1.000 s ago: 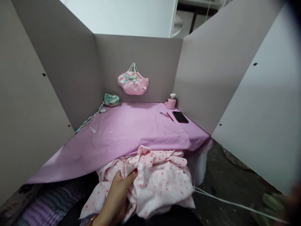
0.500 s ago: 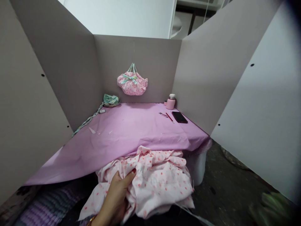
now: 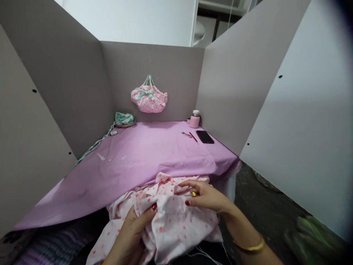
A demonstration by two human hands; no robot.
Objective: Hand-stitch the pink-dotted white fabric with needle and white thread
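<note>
The dotted pink fabric (image 3: 168, 217) is thin, soft, crumpled cloth, matt. The purple tablecloth (image 3: 143, 154) looks like smooth matt cloth with light creases, and the partition panels (image 3: 68, 84) are flat matt board. The phone (image 3: 204, 136) is glossy black, the bangle (image 3: 249, 246) shiny gold metal.

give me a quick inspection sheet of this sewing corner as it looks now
surface: table under a pink cloth cover, small white scraps on it
job's things: crumpled white fabric with pink dots, at the near table edge
clutter: black phone, red pen, small pink jar, teal fabric bundle with braided cord
grippers: left hand grips the fabric; right hand pinches its top
cables: white threads trailing below the fabric
surroundings: grey partition boards; pink dotted pouch hanging on the back board
</note>
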